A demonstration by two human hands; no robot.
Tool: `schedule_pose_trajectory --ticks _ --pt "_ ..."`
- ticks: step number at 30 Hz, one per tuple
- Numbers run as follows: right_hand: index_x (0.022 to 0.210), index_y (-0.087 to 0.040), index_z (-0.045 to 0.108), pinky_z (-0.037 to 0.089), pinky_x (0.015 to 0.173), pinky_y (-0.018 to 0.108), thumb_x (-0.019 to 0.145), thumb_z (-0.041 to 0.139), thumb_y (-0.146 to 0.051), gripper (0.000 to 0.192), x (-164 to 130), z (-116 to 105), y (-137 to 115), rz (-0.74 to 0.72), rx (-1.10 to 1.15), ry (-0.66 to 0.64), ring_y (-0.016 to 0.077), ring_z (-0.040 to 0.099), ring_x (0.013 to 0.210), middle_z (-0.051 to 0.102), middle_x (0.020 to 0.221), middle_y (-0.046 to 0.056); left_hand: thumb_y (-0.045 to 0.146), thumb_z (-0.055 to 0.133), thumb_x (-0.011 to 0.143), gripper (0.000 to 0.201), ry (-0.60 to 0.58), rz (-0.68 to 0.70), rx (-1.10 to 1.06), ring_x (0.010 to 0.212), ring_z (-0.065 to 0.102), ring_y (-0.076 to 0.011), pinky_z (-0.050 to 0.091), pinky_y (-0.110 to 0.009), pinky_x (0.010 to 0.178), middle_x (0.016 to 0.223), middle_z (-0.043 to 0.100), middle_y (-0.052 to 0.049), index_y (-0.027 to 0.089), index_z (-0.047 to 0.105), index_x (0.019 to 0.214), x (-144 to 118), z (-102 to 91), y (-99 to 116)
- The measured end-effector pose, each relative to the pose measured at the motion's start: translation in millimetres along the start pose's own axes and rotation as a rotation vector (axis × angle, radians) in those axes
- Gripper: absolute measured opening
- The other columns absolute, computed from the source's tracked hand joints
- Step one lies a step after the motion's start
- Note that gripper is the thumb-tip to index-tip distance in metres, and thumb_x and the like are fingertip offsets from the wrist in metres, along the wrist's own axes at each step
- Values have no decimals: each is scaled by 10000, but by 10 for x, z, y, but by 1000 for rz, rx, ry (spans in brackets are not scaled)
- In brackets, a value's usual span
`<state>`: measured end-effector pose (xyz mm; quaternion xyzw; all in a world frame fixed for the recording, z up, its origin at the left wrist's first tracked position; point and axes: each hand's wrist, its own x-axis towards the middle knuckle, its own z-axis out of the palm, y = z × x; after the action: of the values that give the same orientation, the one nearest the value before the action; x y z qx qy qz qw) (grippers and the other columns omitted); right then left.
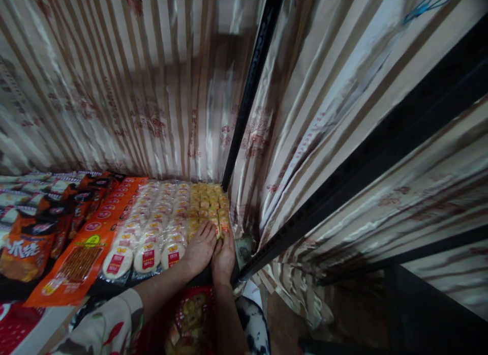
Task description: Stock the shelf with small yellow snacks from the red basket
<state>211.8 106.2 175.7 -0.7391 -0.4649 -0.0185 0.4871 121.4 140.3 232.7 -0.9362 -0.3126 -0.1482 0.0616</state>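
Small yellow snack packets (208, 197) stand in tight rows at the right end of a shelf. My left hand (201, 247) lies over the front packets, its fingers stretched out and resting on them. Beside it, my right hand (224, 253) has its thumb in front and fingers along the side of a yellow snack packet (222, 222) at the corner. Part of that packet is hidden by my fingers. Below my forearms, a red basket (209, 293) holds more yellow packets (190, 314).
Left of the yellow rows are round white cakes in clear wrap (147, 258), flat orange packs (78, 258) and orange-black bags (28, 250). A black metal post (247, 90) rises behind the corner. A black beam (343, 177) slants along the right. Striped curtains (152, 80) hang behind.
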Motion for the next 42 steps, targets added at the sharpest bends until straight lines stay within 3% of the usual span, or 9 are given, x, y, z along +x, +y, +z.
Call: schedule_pose_trajectory --ticks 9,14,22,26,31,42 --pt "1170 -82 544 389 1007 428 847 296 -155 413 -3 19 45 -27 47 -2 223 416 1255 465 1329 194 133 436 843 328 39 -10 -81 1267 409 -267 272 -454 1091 1276 535 -177 70 586 1128 -10 -32 -24" --pt "1114 -89 565 405 981 441 838 306 -143 382 -17 14 35 -9 50 27 240 439 1233 485 1301 205 136 445 827 332 90 -23 -173 1224 447 -246 316 -462 1056 1266 540 -150 123 571 1135 27 -68 -41" --pt "1097 -104 548 371 1003 433 851 291 -146 358 -27 -43 -38 12 73 22 239 438 1224 491 1272 200 159 469 805 329 175 -253 -184 1328 273 -323 255 -526 1059 1353 449 -171 116 589 1107 475 -185 -151" --pt "1088 -95 546 396 977 431 853 295 -151 348 -26 -71 -66 16 60 23 250 466 1195 503 1252 214 231 471 815 291 155 -308 -240 1333 275 -316 207 -543 1070 1307 509 -144 162 612 1060 667 -79 -264" --pt "1076 -102 534 400 971 423 861 298 -149 322 -27 -63 -59 24 52 11 250 461 1196 494 1252 210 311 421 851 293 151 -256 -252 1351 243 -294 146 -534 1097 1330 500 -107 178 627 1012 778 59 -333" --pt "1086 -102 515 394 974 423 845 315 -150 316 -35 -58 -49 39 52 13 244 472 1175 502 1234 201 357 412 845 339 -24 -307 -185 1352 234 -279 167 -476 1113 1345 489 -73 168 646 1001 881 -61 -231"
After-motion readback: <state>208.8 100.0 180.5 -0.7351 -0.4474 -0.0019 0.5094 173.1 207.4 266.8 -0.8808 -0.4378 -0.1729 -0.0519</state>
